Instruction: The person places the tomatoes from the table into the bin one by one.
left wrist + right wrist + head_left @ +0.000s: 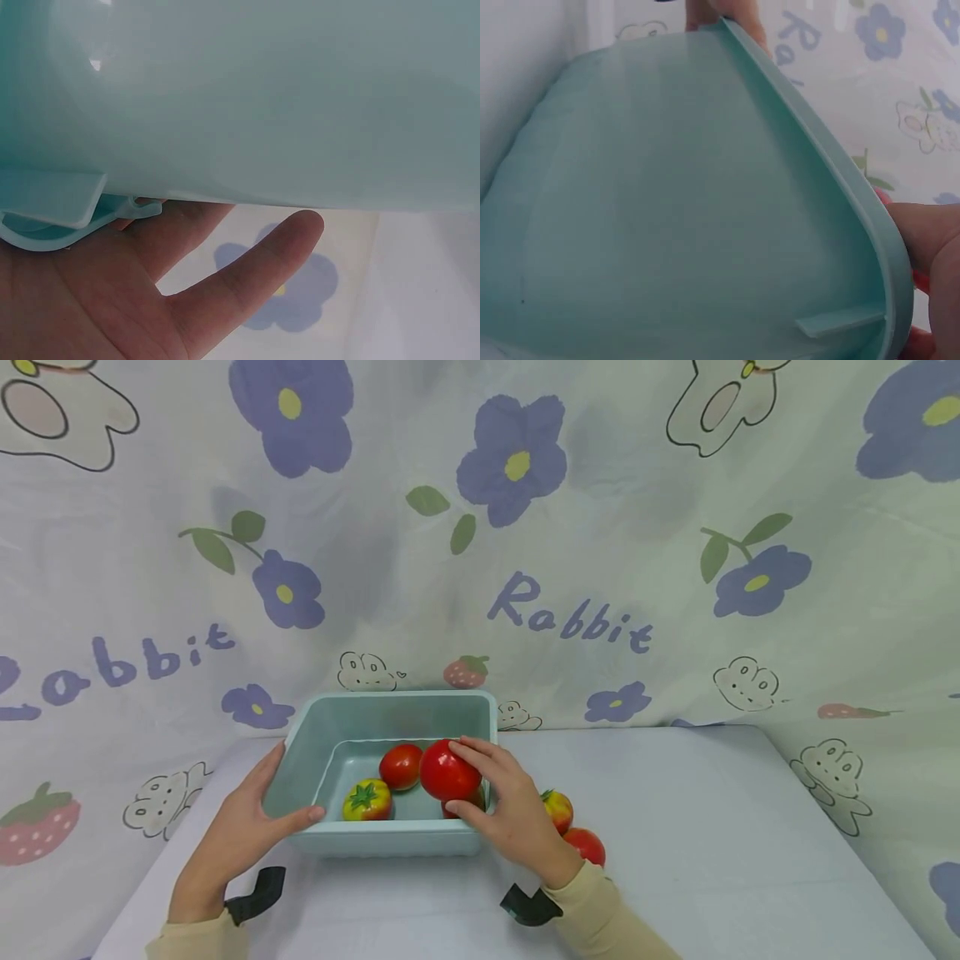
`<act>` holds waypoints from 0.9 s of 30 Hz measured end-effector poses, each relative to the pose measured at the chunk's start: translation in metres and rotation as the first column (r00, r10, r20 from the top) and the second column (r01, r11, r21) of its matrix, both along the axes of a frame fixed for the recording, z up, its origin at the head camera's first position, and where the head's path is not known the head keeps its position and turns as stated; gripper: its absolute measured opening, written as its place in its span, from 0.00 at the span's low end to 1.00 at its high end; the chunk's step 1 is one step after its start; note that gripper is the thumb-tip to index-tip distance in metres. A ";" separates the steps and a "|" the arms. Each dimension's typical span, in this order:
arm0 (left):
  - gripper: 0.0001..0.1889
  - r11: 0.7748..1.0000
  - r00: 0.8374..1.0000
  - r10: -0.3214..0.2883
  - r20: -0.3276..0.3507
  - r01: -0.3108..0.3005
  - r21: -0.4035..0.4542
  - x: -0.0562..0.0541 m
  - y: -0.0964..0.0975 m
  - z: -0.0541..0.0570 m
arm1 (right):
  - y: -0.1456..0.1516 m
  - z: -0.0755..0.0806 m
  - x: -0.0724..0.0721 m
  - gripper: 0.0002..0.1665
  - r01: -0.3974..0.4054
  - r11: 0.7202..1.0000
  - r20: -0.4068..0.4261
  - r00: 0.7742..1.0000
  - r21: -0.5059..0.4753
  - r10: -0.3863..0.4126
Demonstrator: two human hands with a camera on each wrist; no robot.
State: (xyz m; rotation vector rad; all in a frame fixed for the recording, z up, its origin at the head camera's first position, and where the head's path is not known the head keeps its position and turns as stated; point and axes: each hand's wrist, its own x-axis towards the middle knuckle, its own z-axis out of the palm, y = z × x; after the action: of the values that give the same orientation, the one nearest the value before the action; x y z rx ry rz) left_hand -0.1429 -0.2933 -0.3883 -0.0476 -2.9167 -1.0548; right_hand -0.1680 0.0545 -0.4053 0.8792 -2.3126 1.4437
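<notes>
A light teal plastic bin (pixel 393 839) stands on the white table. My left hand (pixel 243 827) grips its left front corner, thumb on the front rim and fingers along the outer left wall; in the left wrist view, fingers (pixel 247 289) reach below the bin's edge. My right hand (pixel 517 806) holds a shiny red tomato (pixel 442 770) above the right front part of the bin, thumb near the rim. Inside lie a red tomato (pixel 401 767) and a yellow-red tomato (pixel 367 800) with a green leafy top. Another reddish one is mostly hidden beneath the held tomato.
Right of the bin, partly behind my right hand, lie a yellow-red tomato (pixel 558 811) and a red tomato (pixel 587 845) on the white table (pixel 712 843). A patterned cloth (pixel 600 527) with flowers and rabbits hangs directly behind the bin. Black straps show at both wrists.
</notes>
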 end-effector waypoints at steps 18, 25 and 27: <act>0.60 1.000 1.000 -0.007 -0.024 0.007 0.005 -0.001 -0.001 -0.002 | 0.007 0.001 -0.004 0.36 0.004 1.000 -0.091 0.996 -0.006 -0.005; 0.59 1.000 1.000 0.004 -0.014 -0.005 -0.007 0.000 0.001 -0.001 | 0.017 0.002 -0.009 0.33 0.013 0.998 -0.129 0.991 -0.057 -0.020; 0.59 1.000 1.000 0.012 -0.003 -0.012 -0.010 0.000 0.001 -0.001 | 0.021 0.003 -0.010 0.33 0.023 0.998 -0.130 0.991 -0.061 -0.031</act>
State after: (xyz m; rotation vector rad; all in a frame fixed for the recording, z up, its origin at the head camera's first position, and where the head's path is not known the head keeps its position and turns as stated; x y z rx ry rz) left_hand -0.1424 -0.2919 -0.3892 -0.0312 -2.9163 -1.0372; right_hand -0.1784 0.0755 -0.4018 0.8943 -2.1674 1.3922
